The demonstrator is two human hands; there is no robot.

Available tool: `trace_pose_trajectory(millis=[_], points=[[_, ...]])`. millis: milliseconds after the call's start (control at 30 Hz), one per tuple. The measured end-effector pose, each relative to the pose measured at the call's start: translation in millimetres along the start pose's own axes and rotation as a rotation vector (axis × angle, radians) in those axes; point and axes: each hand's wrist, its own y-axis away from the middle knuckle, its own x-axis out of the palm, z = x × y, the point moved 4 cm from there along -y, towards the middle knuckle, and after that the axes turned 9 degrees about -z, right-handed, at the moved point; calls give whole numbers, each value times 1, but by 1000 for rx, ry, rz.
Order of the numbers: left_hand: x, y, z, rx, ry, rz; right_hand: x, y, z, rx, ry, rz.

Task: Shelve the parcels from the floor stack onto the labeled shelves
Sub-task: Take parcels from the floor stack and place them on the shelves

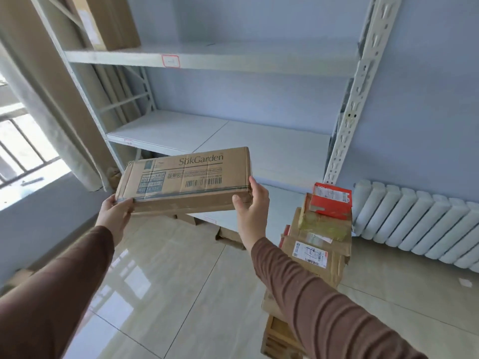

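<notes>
A long flat cardboard parcel (185,178) printed "StikGarden" with a barcode is held level in front of the white metal shelving. My left hand (114,216) grips its left end and my right hand (252,207) grips its right end. The parcel hovers in front of the bare middle shelf (259,149). Above, the upper shelf (233,57) carries a red-framed label (170,60) on its front edge. The floor stack of parcels (315,244) stands at the right, topped by a red and white box (331,200).
A brown box (108,19) sits on the upper shelf at the left. A white radiator (420,224) lines the right wall. Curtain and barred window (23,141) are at the left. More boxes (229,235) lie under the lowest shelf. Glossy tiled floor (168,294) spreads below.
</notes>
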Motion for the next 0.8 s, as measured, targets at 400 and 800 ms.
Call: trace_pose_trajectory(millis=[400,800], points=[[-45,-55,-128,137,250,-77,150,-136,83,19,-151,92],[-163,-152,-237,159,377,45,355,-214,251,-160,-387,290]])
